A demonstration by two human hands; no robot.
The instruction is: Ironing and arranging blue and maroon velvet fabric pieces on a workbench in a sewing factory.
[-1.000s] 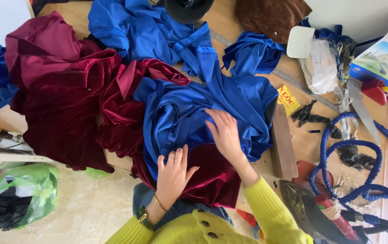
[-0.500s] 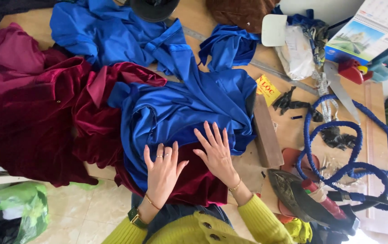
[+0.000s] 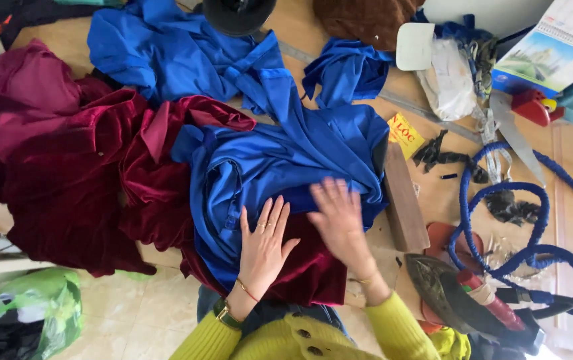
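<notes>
My left hand (image 3: 263, 243) lies flat with fingers spread on dark red velvet fabric (image 3: 93, 173), its fingertips touching the edge of a shiny blue satin garment (image 3: 280, 160). My right hand (image 3: 340, 220), blurred by motion, presses flat where the blue garment meets the red velvet. Neither hand grips anything. The blue garment lies crumpled over the velvet on a wooden table (image 3: 440, 193). I wear yellow sleeves, a bracelet and a watch.
More blue fabric (image 3: 166, 53) lies at the back. A wooden block (image 3: 403, 200) sits right of my hands. A clothes iron (image 3: 460, 300) with a blue braided cord (image 3: 520, 220) stands at the right. A green bag (image 3: 33, 313) sits on the floor.
My right hand has slid down and to the right across the blue garment toward its lower edge. My left hand stays flat on the velvet.
</notes>
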